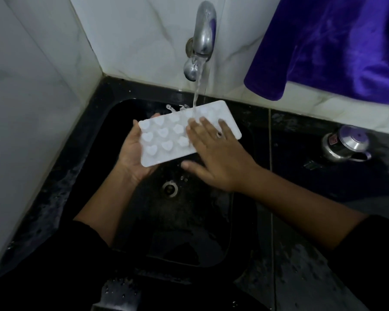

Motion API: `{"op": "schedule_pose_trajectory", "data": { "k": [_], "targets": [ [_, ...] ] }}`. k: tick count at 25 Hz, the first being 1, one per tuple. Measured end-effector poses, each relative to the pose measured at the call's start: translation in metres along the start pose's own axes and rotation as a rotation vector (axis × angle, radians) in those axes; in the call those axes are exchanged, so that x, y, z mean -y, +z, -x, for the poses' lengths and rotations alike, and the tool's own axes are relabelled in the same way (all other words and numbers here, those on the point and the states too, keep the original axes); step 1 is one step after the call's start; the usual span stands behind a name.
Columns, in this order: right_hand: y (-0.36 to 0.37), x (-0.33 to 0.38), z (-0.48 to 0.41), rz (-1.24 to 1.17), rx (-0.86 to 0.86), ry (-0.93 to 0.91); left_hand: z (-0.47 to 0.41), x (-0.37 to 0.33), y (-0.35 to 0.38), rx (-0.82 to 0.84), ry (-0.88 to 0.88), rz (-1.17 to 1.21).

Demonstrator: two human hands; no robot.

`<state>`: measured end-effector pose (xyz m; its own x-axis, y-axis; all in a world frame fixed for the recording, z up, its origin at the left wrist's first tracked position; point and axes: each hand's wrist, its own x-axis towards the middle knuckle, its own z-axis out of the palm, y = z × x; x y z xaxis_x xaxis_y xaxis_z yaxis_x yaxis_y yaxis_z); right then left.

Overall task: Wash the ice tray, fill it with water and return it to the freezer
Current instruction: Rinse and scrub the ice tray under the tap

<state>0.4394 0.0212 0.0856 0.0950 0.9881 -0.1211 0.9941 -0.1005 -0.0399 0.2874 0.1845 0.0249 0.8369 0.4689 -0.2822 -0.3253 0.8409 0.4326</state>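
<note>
One ice tray (166,153) is showing nine heart shapes (162,132), others being covered. One left hand (130,151) and one right hand (213,158) are appearing. One tap (203,34) is pouring one stream of water (198,86). One sink (189,221), one purple cloth (335,46) and one steel pot (344,144) are showing.

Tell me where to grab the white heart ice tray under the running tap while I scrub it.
Grip the ice tray by its left short end, coming from below and the left, as the left hand does. The flat border there carries no heart shapes, and the water stream lands toward the far right end. The right hand lies flat on top.
</note>
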Motion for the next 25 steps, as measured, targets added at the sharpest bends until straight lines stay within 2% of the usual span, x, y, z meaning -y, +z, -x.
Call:
{"op": "schedule_pose_trajectory", "data": {
  "k": [3, 8, 11, 14, 16, 19, 20, 23, 25],
  "targets": [
    [-0.011, -0.007, -0.028, -0.100, -0.028, 0.201, 0.007, 0.004, 0.006, -0.006, -0.028, -0.047],
    [0.005, 0.013, -0.007, -0.016, 0.003, 0.002, 0.024, -0.010, -0.014, -0.089, 0.036, 0.000],
    [-0.005, 0.009, -0.029, -0.092, -0.017, 0.118, 0.030, -0.006, -0.011, -0.043, 0.046, -0.066],
    [0.004, 0.030, -0.013, -0.068, -0.020, 0.005, 0.037, -0.020, -0.016, -0.079, 0.106, 0.015],
    [0.005, 0.029, -0.009, -0.025, -0.007, -0.025, 0.040, -0.023, -0.022, -0.131, 0.084, -0.011],
    [-0.004, 0.013, -0.025, -0.095, -0.031, 0.140, 0.038, -0.017, -0.020, -0.127, 0.062, -0.080],
    [-0.003, 0.014, -0.023, -0.106, -0.032, 0.143, 0.038, -0.019, -0.020, -0.126, 0.080, -0.083],
    [0.006, 0.027, -0.001, -0.028, -0.019, 0.006, 0.040, -0.030, -0.026, -0.151, 0.077, 0.005],
    [0.002, 0.017, -0.010, -0.035, -0.029, 0.033, 0.042, -0.029, -0.024, -0.137, 0.030, 0.016]
  ]
}}
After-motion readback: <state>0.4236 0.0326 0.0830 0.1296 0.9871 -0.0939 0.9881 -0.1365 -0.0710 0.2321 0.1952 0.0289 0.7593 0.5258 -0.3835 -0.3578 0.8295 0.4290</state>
